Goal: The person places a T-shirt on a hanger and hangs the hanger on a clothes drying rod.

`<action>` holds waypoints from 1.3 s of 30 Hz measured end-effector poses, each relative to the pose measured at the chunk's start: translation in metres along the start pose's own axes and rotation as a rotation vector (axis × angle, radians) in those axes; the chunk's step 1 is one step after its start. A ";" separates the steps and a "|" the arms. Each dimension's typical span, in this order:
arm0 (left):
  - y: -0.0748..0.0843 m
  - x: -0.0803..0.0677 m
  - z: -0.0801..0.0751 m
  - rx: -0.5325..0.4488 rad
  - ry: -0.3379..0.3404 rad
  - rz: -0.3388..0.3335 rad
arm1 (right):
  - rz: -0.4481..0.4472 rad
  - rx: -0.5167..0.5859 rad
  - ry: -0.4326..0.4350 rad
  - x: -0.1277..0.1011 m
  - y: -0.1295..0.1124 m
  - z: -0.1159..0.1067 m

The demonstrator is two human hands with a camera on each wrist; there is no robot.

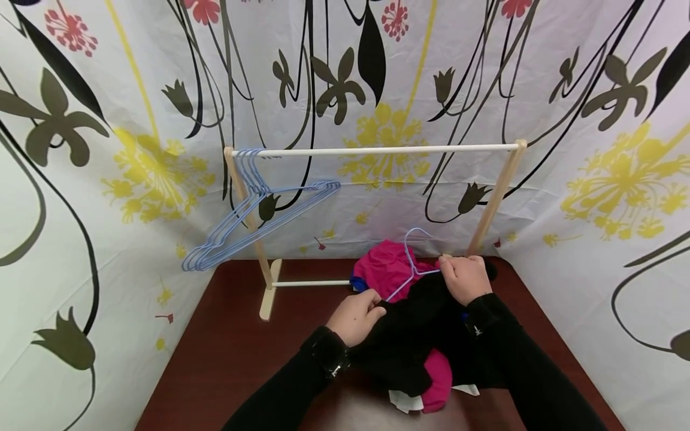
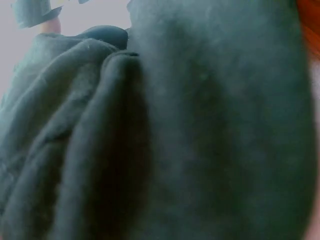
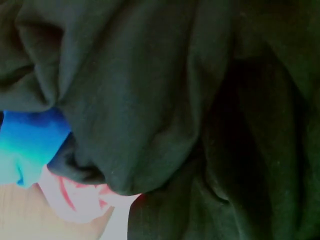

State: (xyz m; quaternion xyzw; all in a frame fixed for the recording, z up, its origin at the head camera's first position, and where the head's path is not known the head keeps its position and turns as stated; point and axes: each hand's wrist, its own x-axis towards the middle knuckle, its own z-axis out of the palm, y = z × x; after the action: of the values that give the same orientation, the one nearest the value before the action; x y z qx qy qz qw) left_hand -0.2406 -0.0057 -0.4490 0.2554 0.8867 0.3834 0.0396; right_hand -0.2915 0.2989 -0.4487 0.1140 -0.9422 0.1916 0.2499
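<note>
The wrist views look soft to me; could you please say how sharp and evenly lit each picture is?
Head view: sharp, evenly lit, edges bowed by the wide lens. Left wrist view: black garment fills the frame, blurred, dim. Right wrist view: same dark cloth, close and soft, with washed-out blue fabric at left.

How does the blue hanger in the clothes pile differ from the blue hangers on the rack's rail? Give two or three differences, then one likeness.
The single hanger lies on the clothes, partly inside the black garment, between both hands; the bunch of hangers hangs bare from the rail. The single one is alone; the others are several, tilted together at the rail's left end. Both are thin light-blue hangers.
</note>
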 end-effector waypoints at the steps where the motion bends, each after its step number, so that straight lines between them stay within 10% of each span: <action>1: 0.000 0.000 0.000 0.001 0.000 -0.001 | 0.004 0.011 0.017 0.000 0.001 -0.001; 19: -0.001 -0.002 0.008 -0.167 0.032 -0.045 | 0.065 -0.038 0.101 -0.011 0.020 -0.002; 25: 0.008 -0.002 0.011 -0.262 0.071 -0.042 | 0.103 0.100 0.183 -0.019 -0.006 -0.011; 33: 0.035 -0.004 0.026 -0.240 0.106 0.027 | 0.184 0.403 -0.127 -0.024 -0.054 -0.020; 39: 0.051 -0.010 0.042 -0.198 0.075 0.150 | 0.184 0.517 -0.019 -0.016 -0.060 -0.015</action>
State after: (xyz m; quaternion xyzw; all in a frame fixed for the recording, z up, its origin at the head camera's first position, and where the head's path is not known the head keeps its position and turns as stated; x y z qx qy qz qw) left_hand -0.1989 0.0465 -0.4439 0.3014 0.8237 0.4803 0.0024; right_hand -0.2527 0.2531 -0.4262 0.0897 -0.8708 0.4466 0.1850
